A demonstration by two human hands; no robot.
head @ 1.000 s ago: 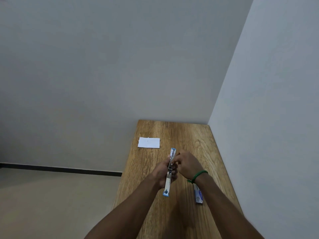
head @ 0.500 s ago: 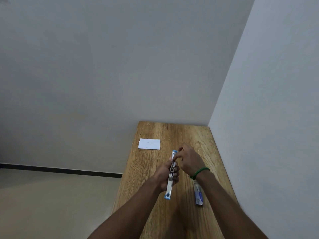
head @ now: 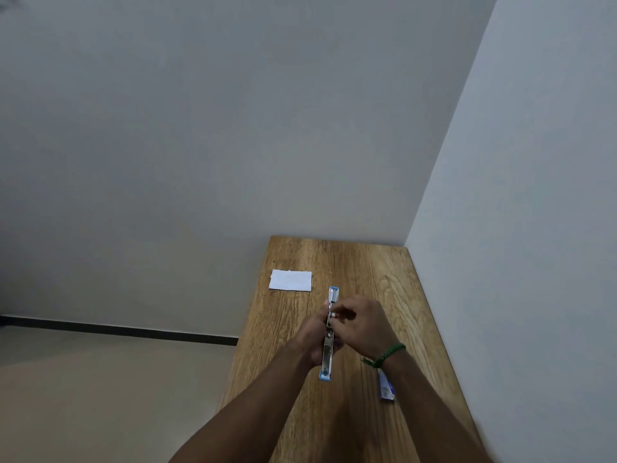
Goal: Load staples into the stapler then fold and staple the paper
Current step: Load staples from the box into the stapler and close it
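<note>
A blue and silver stapler (head: 328,355), swung wide open so it forms one long strip, is held above the wooden table (head: 360,272). My left hand (head: 312,335) grips its middle from the left. My right hand (head: 364,324) has its fingertips pinched at the stapler's metal channel; whether staples are between them is too small to tell. A small white sheet of paper (head: 290,280) lies flat at the table's far left. A blue and white staple box (head: 385,387) rests on the table just under my right wrist.
The table stands in a corner, with a wall at its far end and another along its right side. Its left edge drops to a beige floor (head: 100,379). A green bracelet (head: 387,354) circles my right wrist.
My right hand's fingertips have slid a little nearer along the stapler's channel. My left hand keeps the same grip and the stapler has hardly moved.
</note>
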